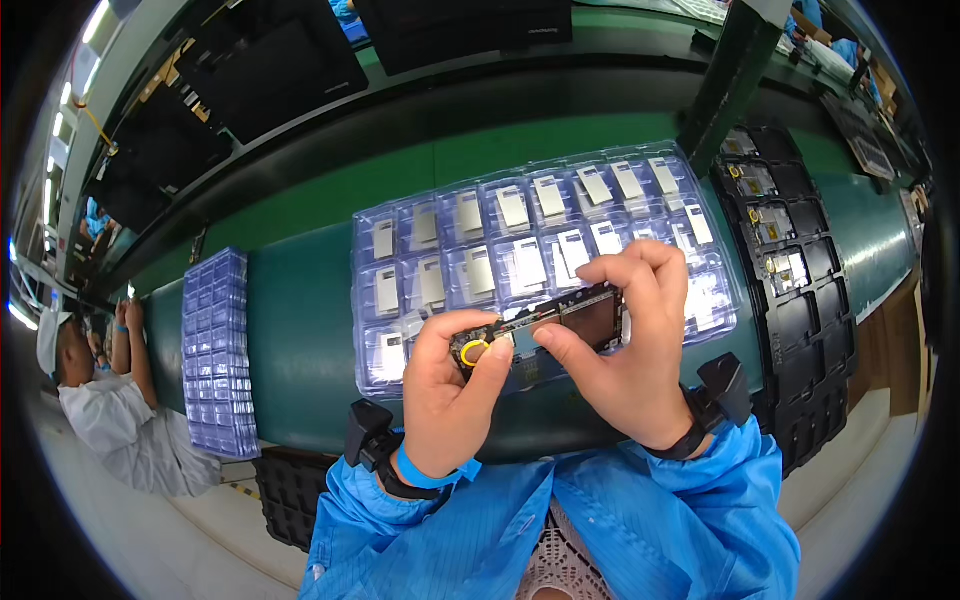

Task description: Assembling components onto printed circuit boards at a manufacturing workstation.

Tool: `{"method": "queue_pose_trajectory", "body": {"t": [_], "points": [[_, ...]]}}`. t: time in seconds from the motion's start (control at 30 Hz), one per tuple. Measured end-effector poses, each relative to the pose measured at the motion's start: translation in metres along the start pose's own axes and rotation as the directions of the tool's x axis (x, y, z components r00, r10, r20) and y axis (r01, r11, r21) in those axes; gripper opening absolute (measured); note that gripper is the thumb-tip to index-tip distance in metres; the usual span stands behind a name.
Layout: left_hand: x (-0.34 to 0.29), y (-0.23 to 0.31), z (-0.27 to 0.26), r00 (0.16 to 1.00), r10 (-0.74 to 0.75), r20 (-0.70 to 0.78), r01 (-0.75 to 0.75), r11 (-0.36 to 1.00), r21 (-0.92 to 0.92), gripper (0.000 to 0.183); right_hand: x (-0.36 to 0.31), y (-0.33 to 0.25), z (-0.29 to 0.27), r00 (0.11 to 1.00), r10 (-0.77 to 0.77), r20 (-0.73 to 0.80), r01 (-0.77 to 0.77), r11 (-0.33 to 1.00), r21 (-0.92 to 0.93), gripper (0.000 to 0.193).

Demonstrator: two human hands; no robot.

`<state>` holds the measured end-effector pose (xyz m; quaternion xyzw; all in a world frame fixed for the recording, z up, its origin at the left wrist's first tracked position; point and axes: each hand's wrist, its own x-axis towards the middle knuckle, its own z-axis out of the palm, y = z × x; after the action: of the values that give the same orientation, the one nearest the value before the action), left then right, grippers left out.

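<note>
Obs.: my L hand (447, 410) & R hand (645, 365) pinch opp. ends of phone frame (592, 322), each grip snug, toward near edge of surface (300, 330).

The left hand (450, 400) hides much of the left end of the dark device (526, 341) under its fingers and thumb, and the right hand (635, 350) covers part of the other end. Behind both hands, part of the clear tray (357, 290) lies hidden; just right of the right hand, glare blurs its contents. Well left of the left hand, the co-worker's hands (128, 317) are too small to read; beyond both hands, the upper edge cuts off a black panel (465, 30)
</note>
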<state>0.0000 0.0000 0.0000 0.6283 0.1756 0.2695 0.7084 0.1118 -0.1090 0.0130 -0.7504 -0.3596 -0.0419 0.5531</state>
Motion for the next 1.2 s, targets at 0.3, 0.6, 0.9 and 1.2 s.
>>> {"method": "queue_pose_trajectory", "body": {"t": [0.3,0.6,0.9,1.2], "points": [[-0.002,0.001,-0.001,0.999,0.049,0.017,-0.051,0.993,0.107,0.024,0.006,0.012,-0.003,0.979,0.071,0.191,-0.115,0.966,0.232,0.022],[-0.002,0.003,0.003,0.996,0.090,-0.028,-0.083,0.977,0.195,0.021,0.009,0.010,-0.002,0.982,0.034,0.184,-0.068,0.981,0.184,0.023],[-0.001,-0.001,0.001,0.989,0.137,0.054,-0.146,0.968,0.203,0.018,0.005,0.011,-0.001,0.985,-0.066,0.160,0.045,0.990,0.133,0.023],[-0.004,-0.004,0.004,0.979,0.200,-0.037,-0.187,0.956,0.227,0.017,0.000,0.011,0.004,0.995,-0.027,0.092,0.012,0.988,0.151,0.025]]}}
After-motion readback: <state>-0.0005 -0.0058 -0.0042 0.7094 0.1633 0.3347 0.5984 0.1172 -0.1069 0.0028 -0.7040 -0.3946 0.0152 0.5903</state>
